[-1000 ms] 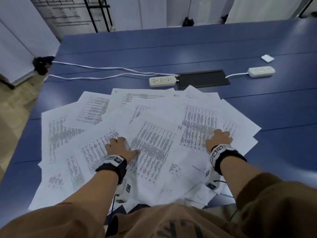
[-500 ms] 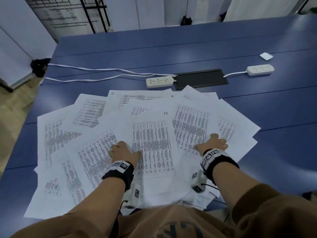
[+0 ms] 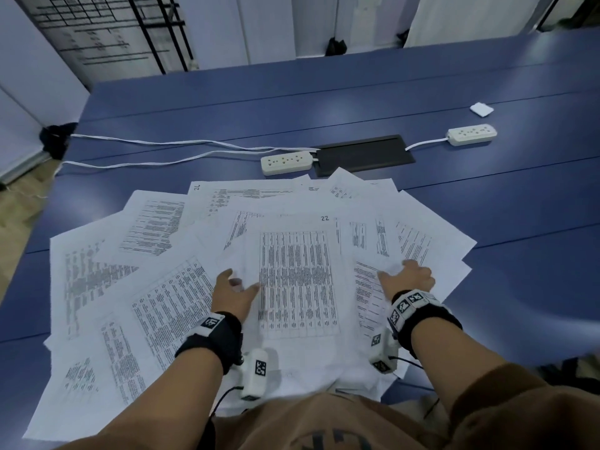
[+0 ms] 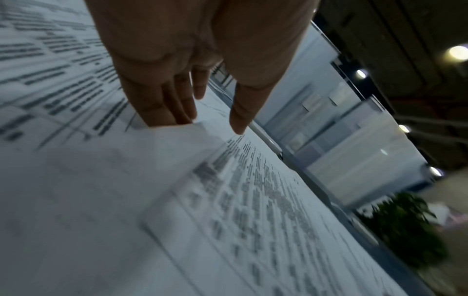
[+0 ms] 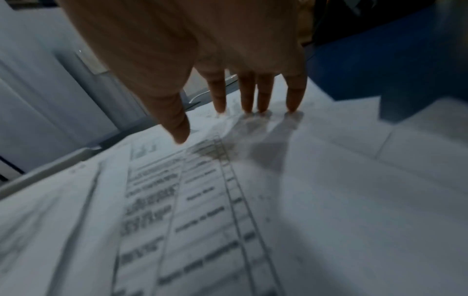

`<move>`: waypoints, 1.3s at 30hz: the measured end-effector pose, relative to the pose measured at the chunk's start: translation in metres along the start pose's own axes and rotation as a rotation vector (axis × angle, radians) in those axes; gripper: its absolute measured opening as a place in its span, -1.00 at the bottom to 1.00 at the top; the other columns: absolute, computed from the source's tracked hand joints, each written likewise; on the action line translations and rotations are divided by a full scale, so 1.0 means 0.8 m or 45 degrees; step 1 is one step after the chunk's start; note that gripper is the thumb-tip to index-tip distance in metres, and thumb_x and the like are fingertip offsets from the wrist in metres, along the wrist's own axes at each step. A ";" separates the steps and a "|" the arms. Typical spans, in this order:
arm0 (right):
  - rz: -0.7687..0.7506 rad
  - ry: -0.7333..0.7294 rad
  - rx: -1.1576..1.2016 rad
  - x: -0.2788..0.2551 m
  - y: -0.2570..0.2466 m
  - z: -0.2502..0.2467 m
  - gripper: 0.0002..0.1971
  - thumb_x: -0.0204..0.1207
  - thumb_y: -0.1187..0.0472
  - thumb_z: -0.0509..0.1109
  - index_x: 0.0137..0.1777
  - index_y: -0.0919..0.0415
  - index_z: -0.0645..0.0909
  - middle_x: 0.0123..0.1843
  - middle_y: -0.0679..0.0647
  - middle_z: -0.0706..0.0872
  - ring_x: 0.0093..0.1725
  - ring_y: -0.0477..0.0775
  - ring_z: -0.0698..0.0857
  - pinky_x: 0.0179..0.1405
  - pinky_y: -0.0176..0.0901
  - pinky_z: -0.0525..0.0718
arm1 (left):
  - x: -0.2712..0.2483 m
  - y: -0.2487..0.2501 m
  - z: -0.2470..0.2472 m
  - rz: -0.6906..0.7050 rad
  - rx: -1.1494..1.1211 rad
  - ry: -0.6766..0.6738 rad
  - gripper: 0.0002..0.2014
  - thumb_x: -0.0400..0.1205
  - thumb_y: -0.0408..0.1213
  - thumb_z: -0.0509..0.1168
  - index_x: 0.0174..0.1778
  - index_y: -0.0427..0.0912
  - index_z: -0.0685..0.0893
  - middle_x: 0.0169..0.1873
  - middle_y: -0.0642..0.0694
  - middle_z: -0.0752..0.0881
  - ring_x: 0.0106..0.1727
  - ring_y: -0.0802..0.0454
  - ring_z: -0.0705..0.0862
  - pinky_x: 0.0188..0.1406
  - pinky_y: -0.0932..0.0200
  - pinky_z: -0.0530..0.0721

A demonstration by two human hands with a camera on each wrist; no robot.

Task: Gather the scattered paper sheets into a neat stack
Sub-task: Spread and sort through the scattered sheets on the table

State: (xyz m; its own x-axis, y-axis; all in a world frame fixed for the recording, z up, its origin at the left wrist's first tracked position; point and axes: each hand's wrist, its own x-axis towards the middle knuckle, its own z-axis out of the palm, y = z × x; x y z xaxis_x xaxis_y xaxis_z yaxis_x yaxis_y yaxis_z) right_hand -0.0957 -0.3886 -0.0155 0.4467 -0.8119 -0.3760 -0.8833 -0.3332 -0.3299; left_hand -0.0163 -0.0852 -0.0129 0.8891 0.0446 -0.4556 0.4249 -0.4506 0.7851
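Observation:
Several printed paper sheets (image 3: pixel 107 277) lie fanned and overlapping on the blue table (image 3: pixel 503 203). On top, a sheet marked 22 (image 3: pixel 298 280) lies straight between my hands. My left hand (image 3: pixel 242 282) rests at that sheet's left edge. In the left wrist view the left hand (image 4: pixel 205 124) has straight fingers (image 4: pixel 157 100) whose tips are hidden behind a raised paper edge, with the thumb held apart. My right hand (image 3: pixel 399 271) presses sheets to the right. In the right wrist view the right hand (image 5: pixel 220 124) has straight fingertips (image 5: pixel 263 104) on the paper, thumb just off it.
Beyond the papers lie a white power strip (image 3: pixel 285 162), a black cable hatch (image 3: pixel 363 154) and a second power strip (image 3: pixel 472 134). White cables (image 3: pixel 162 146) run to the table's left edge. A small white pad (image 3: pixel 481 109) sits far right.
The sheet marked 22 has turned from tilted to straight and now lies between my hands. Both hands have drawn nearer to me, the right one inward to the left.

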 end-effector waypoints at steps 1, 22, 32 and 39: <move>-0.009 -0.047 -0.033 0.002 0.003 -0.001 -0.33 0.40 -0.12 0.47 0.45 0.13 0.40 0.40 0.23 0.37 0.39 0.32 0.38 0.30 0.22 0.51 | 0.000 0.002 0.001 -0.004 0.048 -0.041 -0.30 0.58 -0.17 0.45 0.59 -0.22 0.29 0.40 -0.26 0.54 0.41 -0.23 0.54 0.34 -0.03 0.54; -0.687 -0.772 0.185 -0.010 0.001 -0.042 -0.86 0.46 0.17 0.54 -0.02 0.00 0.69 0.05 0.00 0.69 0.15 0.03 0.60 0.26 -0.08 0.48 | -0.016 0.000 0.006 -0.034 -0.059 -0.457 -0.05 0.28 0.23 0.60 0.53 -0.11 0.47 0.49 -0.05 0.53 0.51 -0.05 0.49 0.56 -0.16 0.37; -0.280 -0.207 0.493 0.010 0.012 -0.031 -0.68 0.59 0.14 0.38 0.21 0.36 0.61 0.17 0.26 0.66 0.28 0.30 0.61 0.08 -0.12 0.45 | -0.005 -0.008 -0.002 0.048 -0.188 0.050 -0.57 0.63 0.01 0.31 -0.16 -0.38 0.64 -0.27 -0.29 0.68 -0.19 -0.19 0.63 -0.15 0.03 0.58; -0.093 -0.067 0.126 0.016 0.010 -0.015 -0.67 0.58 0.15 0.30 0.27 0.28 0.64 0.28 0.31 0.57 0.32 0.36 0.50 0.18 0.04 0.54 | 0.014 -0.024 -0.034 -0.249 0.221 0.292 -0.45 0.77 -0.11 0.12 0.63 -0.31 0.27 0.59 -0.33 0.34 0.58 -0.32 0.33 0.54 -0.10 0.30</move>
State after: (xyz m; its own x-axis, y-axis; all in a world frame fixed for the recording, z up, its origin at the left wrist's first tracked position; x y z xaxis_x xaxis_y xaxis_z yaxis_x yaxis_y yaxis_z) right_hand -0.0989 -0.4075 -0.0126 0.5186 -0.7599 -0.3920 -0.8309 -0.3396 -0.4409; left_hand -0.0096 -0.0516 -0.0218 0.8172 0.3351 -0.4689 0.5731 -0.5577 0.6005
